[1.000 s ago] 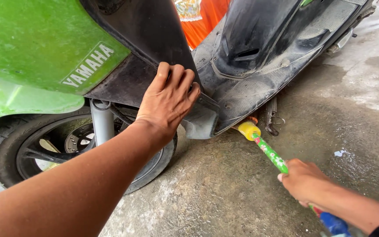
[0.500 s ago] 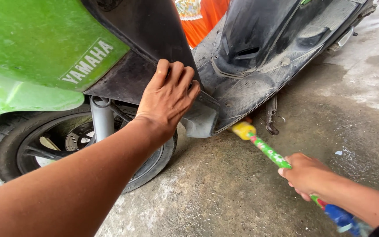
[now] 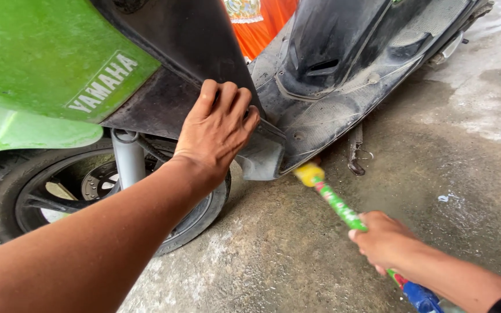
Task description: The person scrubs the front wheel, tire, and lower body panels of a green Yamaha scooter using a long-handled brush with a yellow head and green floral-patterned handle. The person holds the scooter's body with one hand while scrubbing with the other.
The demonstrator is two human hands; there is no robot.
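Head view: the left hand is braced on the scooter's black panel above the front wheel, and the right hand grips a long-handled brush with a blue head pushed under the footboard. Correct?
Not quite. The brush has a yellow head at the underside of the scooter; blue shows only at the handle's near end. As stated, the left hand rests on the black panel above the front wheel, and the right hand grips the handle. The head view shows this.

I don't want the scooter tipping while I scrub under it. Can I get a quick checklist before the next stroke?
1. Left hand flat on the black panel: ok.
2. Right hand closed around the brush handle: ok.
3. Yellow brush head at the underside edge: ok.
4. Front wheel on the concrete floor: ok.
5. Stand down: cannot tell.
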